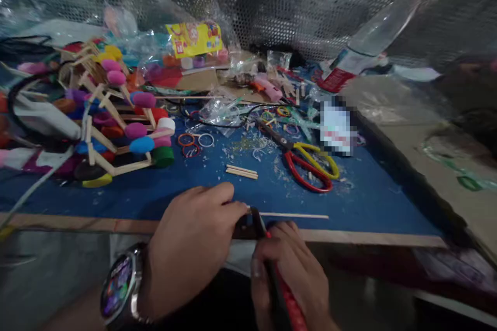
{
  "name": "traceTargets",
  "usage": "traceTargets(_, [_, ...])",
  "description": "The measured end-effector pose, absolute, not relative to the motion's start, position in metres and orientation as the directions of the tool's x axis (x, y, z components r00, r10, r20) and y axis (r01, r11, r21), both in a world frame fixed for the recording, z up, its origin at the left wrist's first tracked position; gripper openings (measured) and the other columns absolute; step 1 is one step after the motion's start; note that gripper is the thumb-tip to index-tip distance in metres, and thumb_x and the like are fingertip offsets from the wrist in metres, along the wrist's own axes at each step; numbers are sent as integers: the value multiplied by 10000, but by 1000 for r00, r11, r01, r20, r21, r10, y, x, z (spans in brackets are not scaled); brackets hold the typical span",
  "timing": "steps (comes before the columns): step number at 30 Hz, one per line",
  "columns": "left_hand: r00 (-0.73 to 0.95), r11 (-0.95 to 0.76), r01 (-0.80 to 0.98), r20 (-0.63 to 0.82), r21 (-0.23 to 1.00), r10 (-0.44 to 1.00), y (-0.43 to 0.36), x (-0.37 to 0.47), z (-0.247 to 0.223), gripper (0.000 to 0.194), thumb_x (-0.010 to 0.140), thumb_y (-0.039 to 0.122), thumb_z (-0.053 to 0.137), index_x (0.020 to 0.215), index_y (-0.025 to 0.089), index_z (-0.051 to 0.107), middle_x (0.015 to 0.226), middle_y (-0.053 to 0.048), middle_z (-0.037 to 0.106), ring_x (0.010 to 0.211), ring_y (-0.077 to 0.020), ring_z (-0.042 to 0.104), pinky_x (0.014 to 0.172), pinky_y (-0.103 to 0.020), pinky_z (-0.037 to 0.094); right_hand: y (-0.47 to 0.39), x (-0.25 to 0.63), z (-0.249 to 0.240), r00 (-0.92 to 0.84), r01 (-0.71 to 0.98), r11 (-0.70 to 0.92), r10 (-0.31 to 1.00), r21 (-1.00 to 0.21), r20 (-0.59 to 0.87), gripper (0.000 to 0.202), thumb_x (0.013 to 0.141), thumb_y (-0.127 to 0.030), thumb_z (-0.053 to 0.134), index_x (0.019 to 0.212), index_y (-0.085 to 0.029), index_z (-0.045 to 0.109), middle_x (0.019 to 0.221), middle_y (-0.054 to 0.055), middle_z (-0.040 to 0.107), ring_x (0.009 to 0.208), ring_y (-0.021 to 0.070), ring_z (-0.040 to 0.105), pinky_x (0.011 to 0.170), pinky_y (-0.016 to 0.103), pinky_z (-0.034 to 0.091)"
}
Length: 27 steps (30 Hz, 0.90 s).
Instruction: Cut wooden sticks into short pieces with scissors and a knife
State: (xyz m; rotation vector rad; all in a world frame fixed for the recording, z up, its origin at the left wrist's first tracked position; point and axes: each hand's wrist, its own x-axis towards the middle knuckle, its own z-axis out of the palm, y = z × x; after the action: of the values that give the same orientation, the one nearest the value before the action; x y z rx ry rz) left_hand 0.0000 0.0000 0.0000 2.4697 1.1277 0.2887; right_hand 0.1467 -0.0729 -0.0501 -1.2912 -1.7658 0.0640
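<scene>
My left hand (194, 238), with a watch on its wrist, pinches one end of a thin wooden stick (298, 215) above the table's front edge. The stick's other end points right. My right hand (297, 264) is wrapped round red-handled pliers (287, 292). Their dark jaws are at the stick, close to my left fingertips; whether they have closed on it I cannot tell. Just beyond my hands, several short stick pieces (241, 171) lie side by side on the blue tabletop (202, 191). Scissors (287, 144) with one red and one yellow handle rest farther right.
At left is a pile of stick frames with coloured bottle caps (135, 130). Rubber bands (186, 139) and scraps lie mid-table. Behind are plastic bags and a yellow label (195, 39). A tilted bottle (373, 36) stands back right; a cardboard box (438, 139) borders the right.
</scene>
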Motion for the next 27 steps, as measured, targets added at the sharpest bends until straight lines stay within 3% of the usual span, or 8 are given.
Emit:
traceTargets(13, [640, -586, 664, 53, 464, 767, 3, 2, 0, 249, 896, 65, 564, 921, 246, 734, 776, 19, 573, 678, -178, 542, 600, -327, 339, -75, 158, -30, -26, 696, 342, 891, -631, 454, 198, 873, -80, 475, 745, -229, 455, 644, -39, 486, 578, 142, 513, 550, 284, 355])
traceTargets(23, [637, -575, 660, 46, 484, 770, 2, 3, -2, 247, 905, 64, 553, 892, 239, 726, 777, 18, 569, 664, -172, 522, 593, -330, 325, -71, 157, -32, -30, 693, 405, 843, -597, 537, 191, 871, -76, 461, 750, -224, 452, 648, -35, 458, 595, 144, 510, 574, 290, 378])
traceTargets(27, [638, -578, 664, 44, 475, 769, 1, 3, -2, 245, 884, 53, 569, 874, 242, 726, 776, 17, 570, 663, -179, 518, 597, -332, 327, -69, 157, -31, -30, 705, 375, 864, -602, 503, 192, 874, -75, 458, 753, -224, 458, 654, -32, 462, 611, 150, 516, 590, 296, 388])
